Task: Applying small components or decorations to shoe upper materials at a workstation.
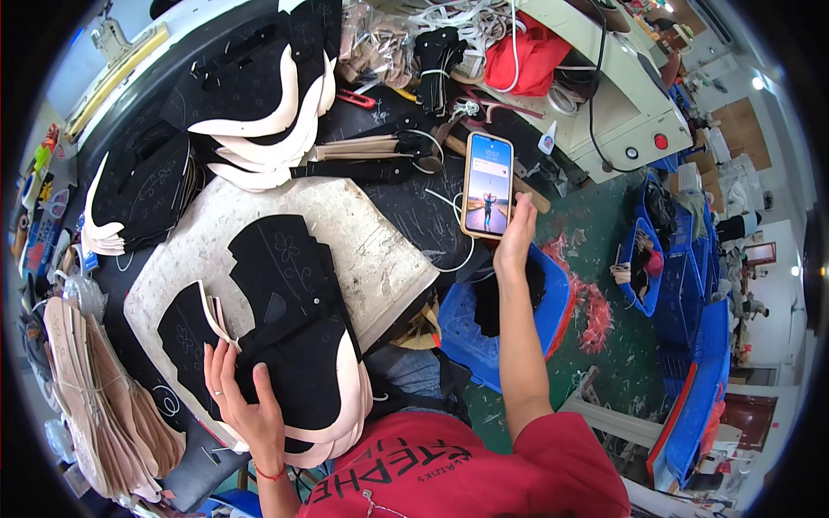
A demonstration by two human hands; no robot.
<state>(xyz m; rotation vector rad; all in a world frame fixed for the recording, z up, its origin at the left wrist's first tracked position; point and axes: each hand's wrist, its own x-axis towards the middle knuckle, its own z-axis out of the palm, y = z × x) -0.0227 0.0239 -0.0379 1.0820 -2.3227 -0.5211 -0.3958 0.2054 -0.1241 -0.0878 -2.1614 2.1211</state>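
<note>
My left hand [244,402] lies on a stack of black shoe-upper-like pieces [298,367], fingers stretched and thumb apart, its fingertips by a cream strip [216,312] along one edge. Those pieces are trimmed with cream along their lower right border [350,406] and rest partly on a pale, worn board [380,250]. My right hand [515,235] grips the lower right corner of a smartphone [488,186] in a tan case. The phone's screen is lit; fingers behind it are hidden.
More black pieces with cream edging [285,112] lie at the far left. A bundle of beige pieces [108,388] sits at the near left. A blue bin [471,324] stands beneath my right forearm. Beyond the phone is a cream machine housing [626,112] with a red button.
</note>
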